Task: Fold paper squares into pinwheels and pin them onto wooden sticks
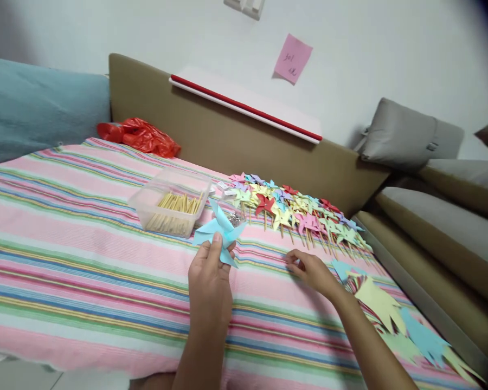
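A light blue paper pinwheel (220,230) is pinched between the thumb and fingers of my left hand (211,265), its folded blades facing up. No stick shows on it. To the right, my right hand (307,270) hovers over the striped cloth (146,292) with its fingers curled together; whether something small is between the fingertips is too small to make out. Just behind the pinwheel lies a small pile of shiny metal bits (235,218). A clear plastic box (142,203) holding many thin wooden sticks (179,205) stands left of the pinwheel.
Many finished coloured pinwheels on sticks (309,222) lie at the back right. Cut paper pieces (423,336) are spread along the right edge. A red plastic bag (146,138) rests at the back left, near a blue cushion (44,108). Grey cushions (443,227) border the right side.
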Motion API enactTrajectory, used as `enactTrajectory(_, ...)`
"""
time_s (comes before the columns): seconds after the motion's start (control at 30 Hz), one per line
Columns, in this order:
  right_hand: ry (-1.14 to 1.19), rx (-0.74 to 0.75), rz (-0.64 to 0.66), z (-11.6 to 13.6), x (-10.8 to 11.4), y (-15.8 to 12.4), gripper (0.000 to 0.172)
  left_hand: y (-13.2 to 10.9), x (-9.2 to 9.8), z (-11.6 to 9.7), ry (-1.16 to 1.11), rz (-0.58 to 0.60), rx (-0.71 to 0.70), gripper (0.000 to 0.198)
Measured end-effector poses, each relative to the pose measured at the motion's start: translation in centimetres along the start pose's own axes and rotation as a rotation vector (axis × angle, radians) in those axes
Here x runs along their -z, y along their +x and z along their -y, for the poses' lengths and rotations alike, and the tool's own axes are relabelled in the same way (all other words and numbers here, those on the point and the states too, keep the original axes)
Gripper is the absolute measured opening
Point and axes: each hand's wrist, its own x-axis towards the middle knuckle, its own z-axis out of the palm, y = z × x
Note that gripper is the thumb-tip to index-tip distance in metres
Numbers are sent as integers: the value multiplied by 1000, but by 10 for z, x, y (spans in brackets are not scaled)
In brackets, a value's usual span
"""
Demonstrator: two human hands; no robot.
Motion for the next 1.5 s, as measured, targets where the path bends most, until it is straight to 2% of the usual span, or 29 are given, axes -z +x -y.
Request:
enactTrajectory(0.07, 10, -85, -116, 0, -11, -13, 35, -1, -2, 8, 38, 23, 7, 21)
enactTrajectory(0.17, 16, -173, -254, 11, -39, -36, 51, -2, -8, 13, 59, 29, 25, 17)
enactTrajectory(0.3, -18, -231, -255, 33, -76, -50, 52, -9, -28, 5, 95, 96, 33, 23)
enactTrajectory(0.43, 24, -260, -276, 45, -86, -45, 51, -20, -57, 0, 220, 232, -124, 27)
enactTrajectory(0.5, 65, -263, -302, 46, -84, -43, 50, -21, -64, 7, 406, 313, -203, 28)
enactTrajectory(0.57, 117, -270, -335, 47, -81, -44, 48, -17, -61, 18, 634, 346, -253, 30)
enactTrajectory(0.67, 216, -297, -378, 45, -70, -49, 40, -2, -44, 37, 866, 269, -263, 34)
enactTrajectory(0.77, 336, -313, -412, 42, -42, -49, 30, 10, -27, 48, 912, 227, -218, 38)
enactTrajectory(0.87, 483, -247, -443, 50, -2, -44, 24, 9, -21, 53, 916, 248, -237, 36)
enactTrajectory(0.9, 564, -209, -445, 56, 10, -42, 22, 6, -21, 53, 924, 250, -255, 36)
enactTrajectory(0.93, 751, -158, -462, 64, 21, -40, 20, 2, -20, 54, 934, 242, -268, 36)
enactTrajectory(1.0, 1030, -104, -524, 81, 33, -40, 20, -7, -20, 55, 960, 212, -254, 36)
enactTrajectory(1.07, 1147, -88, -544, 96, 33, -44, 17, -15, -18, 56, 998, 207, -205, 38)
enactTrajectory(1.2, 967, 51, -550, 112, 18, -51, 5, -27, -14, 59, 1035, 288, -146, 37)
enactTrajectory(1.3, 794, 145, -566, 111, 12, -51, 7, -30, -15, 62, 1001, 320, -98, 35)
enactTrajectory(1.5, 684, 192, -607, 102, 11, -49, 11, -32, -17, 64, 873, 362, -44, 30)
